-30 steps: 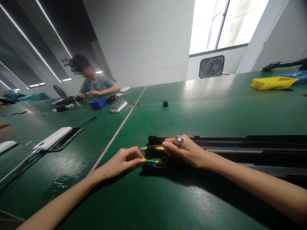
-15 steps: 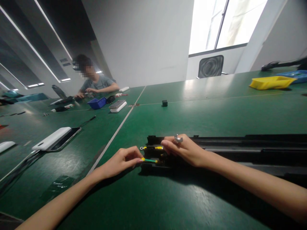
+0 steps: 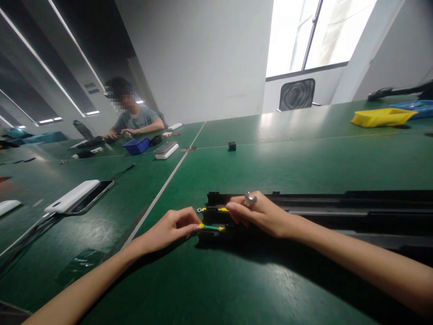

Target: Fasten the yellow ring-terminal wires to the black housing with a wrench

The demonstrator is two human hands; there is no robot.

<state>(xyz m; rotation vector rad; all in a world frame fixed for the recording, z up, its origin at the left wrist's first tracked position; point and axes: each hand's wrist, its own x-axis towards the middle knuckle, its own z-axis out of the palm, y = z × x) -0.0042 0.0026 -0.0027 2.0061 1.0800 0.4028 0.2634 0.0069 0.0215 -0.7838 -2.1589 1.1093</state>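
While L fingers [image 3: 197, 227] pinch green/yellow wire's [image 3: 212, 228] near end, its other end points twd R hand [image 3: 252, 212].

The green tabletop [image 3: 304, 167] is smooth and glossy, with pale glare on it, while the long black channels [image 3: 338, 207] look smooth and dull, whether metal or plastic cannot be told. The crescent-shaped piece [image 3: 251, 198] and ring terminal [image 3: 199, 210] shine like bare metal, and the green wire [image 3: 211, 227] has a smooth, plastic-looking skin. Smooth plastic also appears in the yellow bin [image 3: 382, 118] and dark blue bin [image 3: 136, 146], beside a glassy, glossy phone screen [image 3: 93, 198], creased shiny film [image 3: 81, 265], woven-looking chair mesh [image 3: 297, 95], a soft cloth shirt [image 3: 140, 118] and matt wall [image 3: 203, 58]
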